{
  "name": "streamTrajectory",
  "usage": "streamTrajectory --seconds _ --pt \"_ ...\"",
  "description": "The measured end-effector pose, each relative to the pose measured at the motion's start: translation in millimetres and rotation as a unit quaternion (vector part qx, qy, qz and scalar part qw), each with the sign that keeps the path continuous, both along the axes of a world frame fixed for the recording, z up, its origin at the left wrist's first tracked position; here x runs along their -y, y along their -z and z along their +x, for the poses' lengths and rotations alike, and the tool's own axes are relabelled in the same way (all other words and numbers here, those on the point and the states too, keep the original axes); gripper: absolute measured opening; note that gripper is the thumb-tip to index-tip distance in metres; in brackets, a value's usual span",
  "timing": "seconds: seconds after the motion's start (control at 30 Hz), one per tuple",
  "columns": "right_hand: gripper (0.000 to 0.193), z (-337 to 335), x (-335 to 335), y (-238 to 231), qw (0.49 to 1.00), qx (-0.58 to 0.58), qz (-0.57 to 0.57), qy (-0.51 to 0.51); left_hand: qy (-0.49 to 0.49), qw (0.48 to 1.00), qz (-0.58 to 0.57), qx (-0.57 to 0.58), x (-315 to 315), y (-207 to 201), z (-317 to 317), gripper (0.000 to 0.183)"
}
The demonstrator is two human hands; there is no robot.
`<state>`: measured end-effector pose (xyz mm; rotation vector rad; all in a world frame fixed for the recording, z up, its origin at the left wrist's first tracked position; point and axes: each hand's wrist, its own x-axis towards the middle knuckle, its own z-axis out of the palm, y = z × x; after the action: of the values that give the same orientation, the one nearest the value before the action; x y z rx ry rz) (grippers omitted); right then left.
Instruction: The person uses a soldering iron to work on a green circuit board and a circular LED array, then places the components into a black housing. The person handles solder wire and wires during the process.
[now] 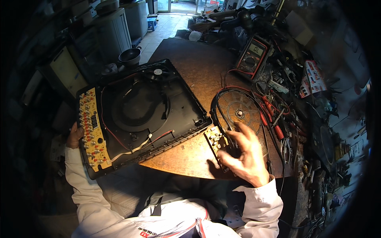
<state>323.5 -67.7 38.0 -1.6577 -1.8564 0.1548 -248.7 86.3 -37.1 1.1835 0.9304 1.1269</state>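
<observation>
At the left, my left hand (74, 139) grips the edge of a shallow black plastic housing (143, 103), which is tilted and partly over the table. A long yellow circuit board (92, 129) with a small display and several buttons runs along the housing's left side. Thin wires (137, 148) lie inside the housing. My right hand (250, 158) is above a smaller circuit board (216, 141) near the table's front edge, thumb and fingers spread. Some of its fingers are hidden. Just beyond that hand lies a round coil disc (238, 109) with copper-coloured windings.
A multimeter (254, 55) with red and black leads stands at the far right of the wooden table (190, 75). Red-handled tools (279, 131) and tangled cables crowd the right side. A dark pan (130, 56) is beyond the housing, near cabinets (113, 33).
</observation>
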Motion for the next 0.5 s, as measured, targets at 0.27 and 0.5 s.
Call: streamTrajectory --seconds 0.27,0.5 --pt "0.053 67.6 -28.8 -17.6 0.954 0.063 -0.109 0.273 0.025 0.999 -0.004 0.021 -7.1 -9.3 24.0 0.082" --pt "0.060 79.7 -55.7 -14.2 0.946 0.079 -0.149 0.278 -0.009 0.999 -0.024 0.021 3.8 -4.3 15.9 0.084"
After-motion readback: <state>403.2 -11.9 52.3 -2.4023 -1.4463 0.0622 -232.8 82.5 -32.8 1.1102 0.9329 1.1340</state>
